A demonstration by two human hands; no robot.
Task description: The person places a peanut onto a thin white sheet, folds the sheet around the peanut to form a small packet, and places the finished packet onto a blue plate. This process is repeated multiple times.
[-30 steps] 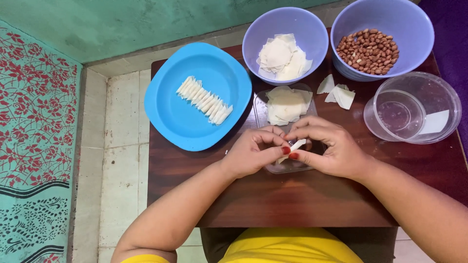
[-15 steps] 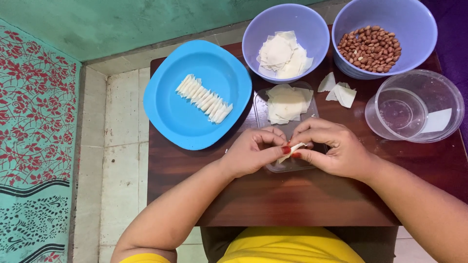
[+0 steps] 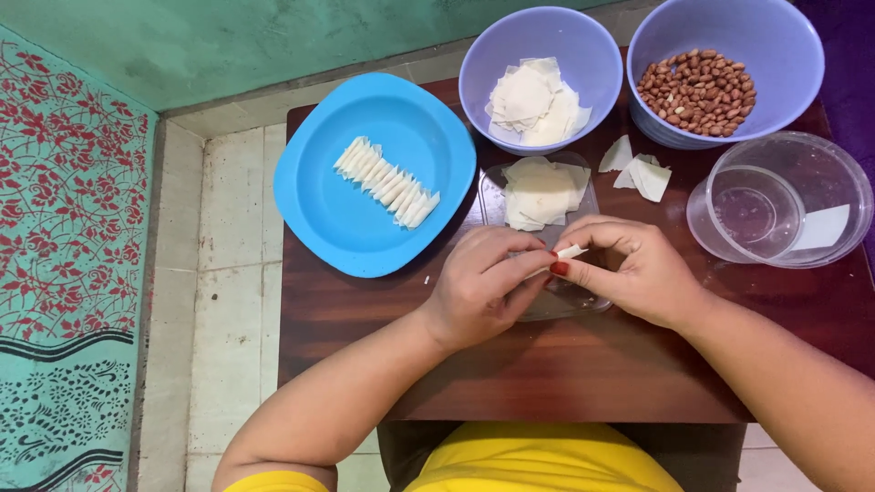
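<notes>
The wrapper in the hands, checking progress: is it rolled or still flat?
Rolled: the wrapper shows as a thin white tube pinched between the left hand and right hand.

— What have you got pinched there?

— A small white rolled wrapper (image 3: 567,254), caught between the fingertips of my left hand (image 3: 481,284) and my right hand (image 3: 629,271), over a clear tray (image 3: 558,301).

— And around that pinch?

— Just beyond it, a stack of flat wrappers (image 3: 540,191). Farther out to the left, a blue plate (image 3: 365,182) with a row of finished rolls (image 3: 386,182). Beyond and right, a bowl of peanuts (image 3: 697,89).
</notes>
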